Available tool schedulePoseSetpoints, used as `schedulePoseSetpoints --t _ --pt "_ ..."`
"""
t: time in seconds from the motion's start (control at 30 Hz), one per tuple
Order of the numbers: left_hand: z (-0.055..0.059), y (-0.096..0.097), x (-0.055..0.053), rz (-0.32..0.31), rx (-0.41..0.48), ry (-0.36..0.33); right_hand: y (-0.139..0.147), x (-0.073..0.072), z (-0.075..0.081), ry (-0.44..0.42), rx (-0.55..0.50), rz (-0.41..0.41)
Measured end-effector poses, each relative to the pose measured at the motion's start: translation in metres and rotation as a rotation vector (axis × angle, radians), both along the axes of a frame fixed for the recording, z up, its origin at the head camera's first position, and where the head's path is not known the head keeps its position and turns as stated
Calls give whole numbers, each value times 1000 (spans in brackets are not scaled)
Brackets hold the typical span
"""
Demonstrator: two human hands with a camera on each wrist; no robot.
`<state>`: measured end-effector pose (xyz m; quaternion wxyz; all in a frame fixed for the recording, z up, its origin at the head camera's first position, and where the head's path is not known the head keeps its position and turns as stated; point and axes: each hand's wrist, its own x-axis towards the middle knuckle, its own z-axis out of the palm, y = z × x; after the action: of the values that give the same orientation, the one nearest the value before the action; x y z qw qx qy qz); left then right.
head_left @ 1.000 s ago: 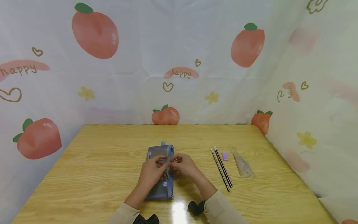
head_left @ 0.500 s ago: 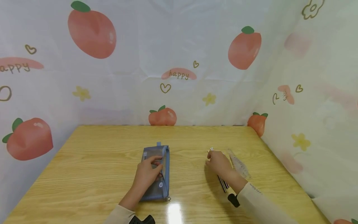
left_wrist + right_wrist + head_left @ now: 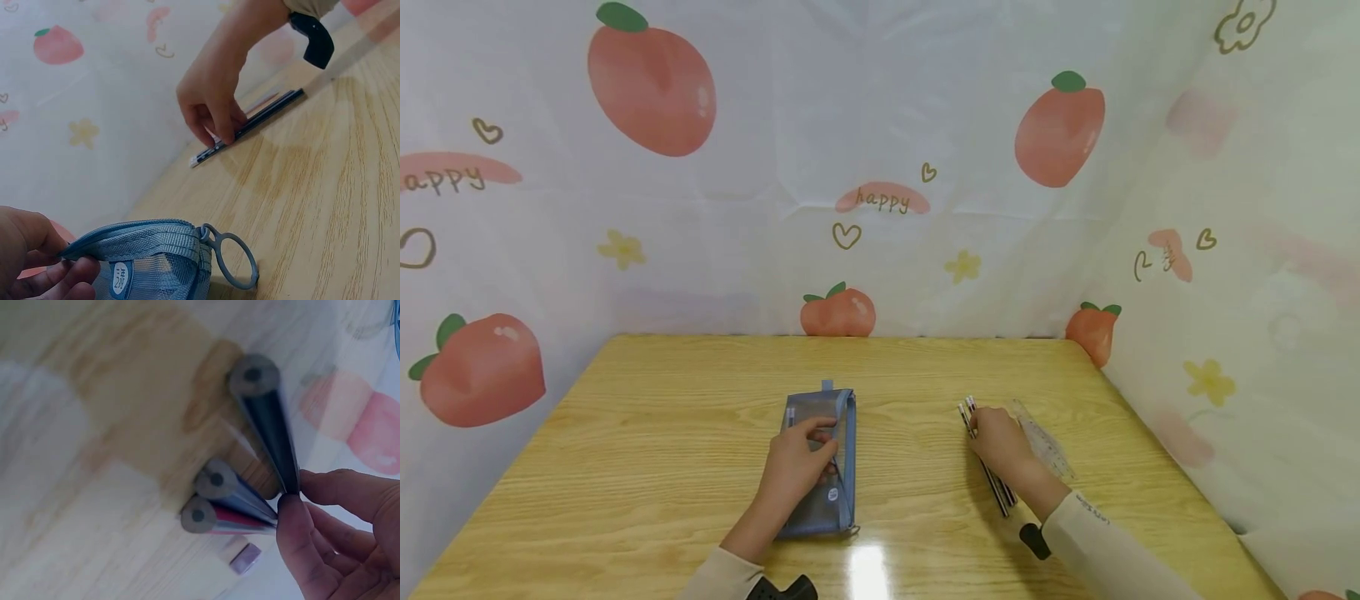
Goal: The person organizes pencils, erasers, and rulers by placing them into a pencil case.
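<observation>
My left hand (image 3: 796,460) pinches the edge of a blue mesh pencil case (image 3: 811,521), which lies on the table with its zipped side parted. In the left wrist view, a grey ring (image 3: 236,261) hangs from the end of the case (image 3: 150,250). Farther right, my right hand (image 3: 1006,442) is over the dark pencils, near their white-tipped ends. Thumb and forefinger pinch one pencil (image 3: 269,425) in the right wrist view, its flat end raised toward the camera. Two other pencils (image 3: 240,501) lie side by side just beside the fingers.
A clear set square (image 3: 1047,446) lies right of the right hand. The small purple eraser (image 3: 245,558) shows in the right wrist view; the hand hides it from the head camera. Behind the wooden table (image 3: 700,375) hangs a peach-patterned cloth (image 3: 737,208).
My right hand has left the pencil case and moved right to the pencils, where it has taken hold of one. The left hand stays at the case, whose opening now stands wider.
</observation>
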<state>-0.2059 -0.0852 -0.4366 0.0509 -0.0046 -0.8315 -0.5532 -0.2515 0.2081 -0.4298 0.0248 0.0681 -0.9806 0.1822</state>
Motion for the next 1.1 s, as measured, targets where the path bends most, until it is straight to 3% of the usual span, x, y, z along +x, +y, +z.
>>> schedulePoseSetpoints --t 0.3,0.4,0.53,0.8,1.1 --pt "0 0 0 0 -7 8 -2 0 -2 -28 -27 -20" --pt "-1 0 0 1 -3 9 -2 1 -1 -37 -79 -18" --pt "-1 0 0 -5 -1 10 -2 2 1 -69 -253 -28" --pt "0 -1 0 -6 5 -1 -4 1 1 -267 -691 -113" --pt "-1 2 0 -8 0 4 -4 1 -5 -445 -972 -178"
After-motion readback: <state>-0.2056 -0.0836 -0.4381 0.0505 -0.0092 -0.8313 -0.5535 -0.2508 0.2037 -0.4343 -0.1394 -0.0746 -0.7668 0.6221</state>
